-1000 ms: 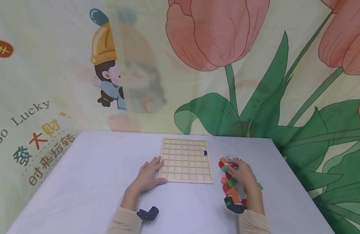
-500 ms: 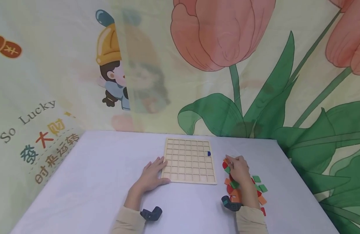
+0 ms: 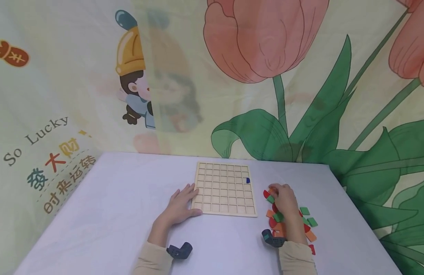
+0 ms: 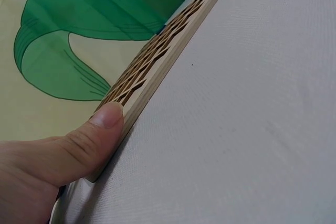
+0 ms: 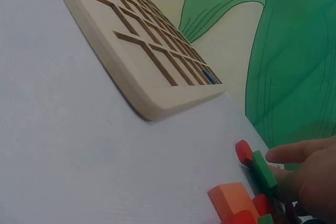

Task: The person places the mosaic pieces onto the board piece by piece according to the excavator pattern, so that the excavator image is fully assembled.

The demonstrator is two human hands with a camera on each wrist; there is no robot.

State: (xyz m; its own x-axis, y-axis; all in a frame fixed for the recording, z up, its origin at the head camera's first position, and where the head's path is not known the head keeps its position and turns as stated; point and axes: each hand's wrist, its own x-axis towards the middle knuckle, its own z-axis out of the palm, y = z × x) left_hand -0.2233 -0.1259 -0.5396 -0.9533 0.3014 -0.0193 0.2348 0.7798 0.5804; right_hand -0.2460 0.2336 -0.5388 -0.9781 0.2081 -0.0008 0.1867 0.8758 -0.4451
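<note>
A wooden grid board [image 3: 223,214] lies on the white table, with a small dark blue piece [image 3: 247,180] by its right edge. My left hand [image 3: 179,206] rests at the board's left side, fingers spread and fingertips on its edge. Its thumb [image 4: 107,116] presses the near corner in the left wrist view. My right hand [image 3: 285,200] is over the loose pieces right of the board, pinching an orange piece [image 3: 272,189] at its fingertips. Beside that hand lie a red piece [image 5: 243,151] and a green piece [image 5: 264,170]; the hand covers part of the pile.
Several more flat pieces lie around and under the right forearm, among them a green tile [image 3: 312,222] and an orange tile [image 3: 311,236]. Dark wrist devices [image 3: 180,251] sit at both wrists. A printed curtain [image 3: 177,76] hangs behind the table.
My right hand has drawn back slightly from the far end of the pile, and the orange piece has shifted right, away from the red one. The left hand stays on the board; the view has turned slightly.
</note>
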